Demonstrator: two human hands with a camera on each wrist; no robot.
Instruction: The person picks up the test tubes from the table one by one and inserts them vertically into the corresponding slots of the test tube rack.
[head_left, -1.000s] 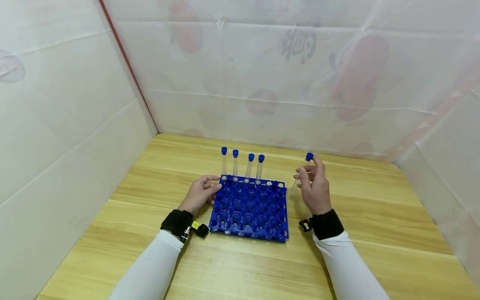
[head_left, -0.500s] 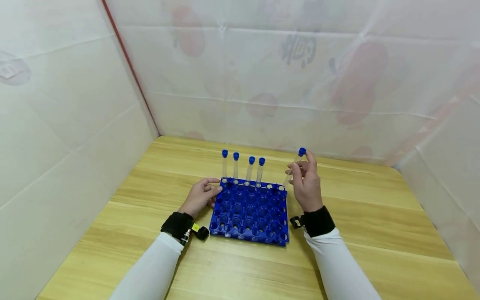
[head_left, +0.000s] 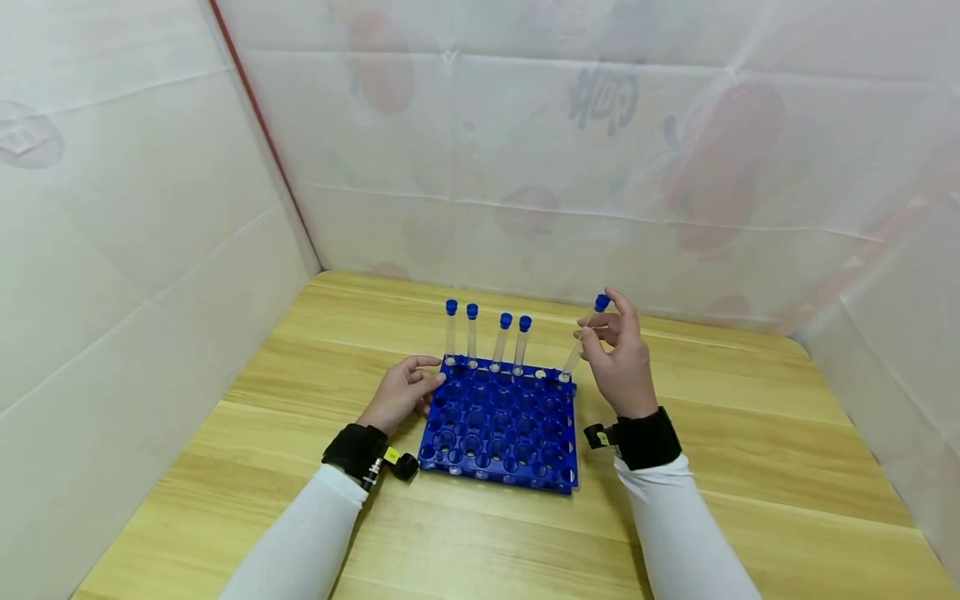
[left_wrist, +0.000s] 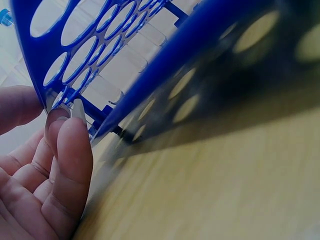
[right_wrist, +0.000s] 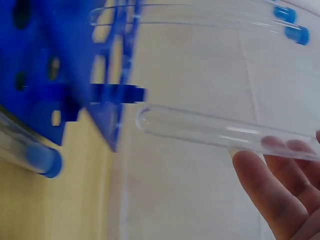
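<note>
White sheeting walls the wooden worktop [head_left: 750, 433]; right hand [head_left: 621, 367] pinches a tilted capped test tube [head_left: 583, 337], seemingly over the rack's [head_left: 501, 421] corner hole—straighten before lowering, left hand [head_left: 397, 392] open, bracing.

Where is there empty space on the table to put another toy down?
Bare wood lies between the blue rack and the back wall, wide on the table right of the right hand, and left of the left hand. It is crowded at the rack's far row, with four tubes and the held tube.
</note>
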